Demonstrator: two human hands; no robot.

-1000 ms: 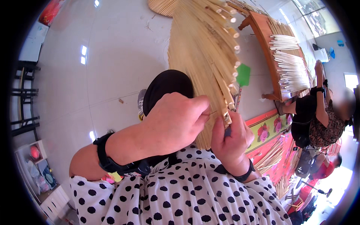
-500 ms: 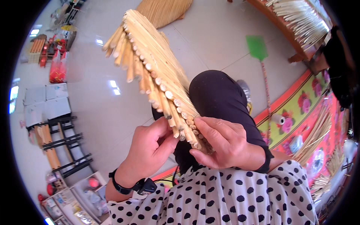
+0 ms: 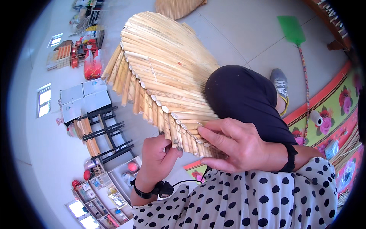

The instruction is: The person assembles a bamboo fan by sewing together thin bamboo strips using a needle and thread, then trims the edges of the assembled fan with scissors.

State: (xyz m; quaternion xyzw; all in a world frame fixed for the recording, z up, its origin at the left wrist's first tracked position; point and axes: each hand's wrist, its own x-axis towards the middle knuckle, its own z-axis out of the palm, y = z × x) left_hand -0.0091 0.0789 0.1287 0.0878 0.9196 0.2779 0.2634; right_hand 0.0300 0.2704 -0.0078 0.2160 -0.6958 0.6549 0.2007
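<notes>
Straw: the mat (image 3: 164, 76) is pale yellow reed stalks, round and smooth, laid side by side and bound into a fanned sheet with cut ends showing as small hollow circles along its lower edge.
Shape: wide and curved at the top, it narrows to a tight bunch at the hands; the loose stalk ends on its left stick out unevenly.
Where: the mat rests over the person's dark-clad knee (image 3: 244, 99) and rises up and away over the floor (image 3: 236, 34).
Edges: the near edge stops at the fingers; the far edge hangs free above pale, glossy tiles.
Room: open floor lies beyond and to the right of the mat, as far as the green swatter (image 3: 291, 30) and the flowered cloth (image 3: 331, 110); shelves (image 3: 103, 133) stand well apart on the left.
Left hand (image 3: 158, 160): below the bunched end, palm turned up, fingers curled closed, pinching stalk tips between thumb and fingertips; a black band sits on the wrist.
Right hand (image 3: 238, 147): laid flat against the near face of the bunch, fingers long and nearly straight, pressing the stalks together, thumb underneath clasping them.
Sleeves: white fabric with black dots.
</notes>
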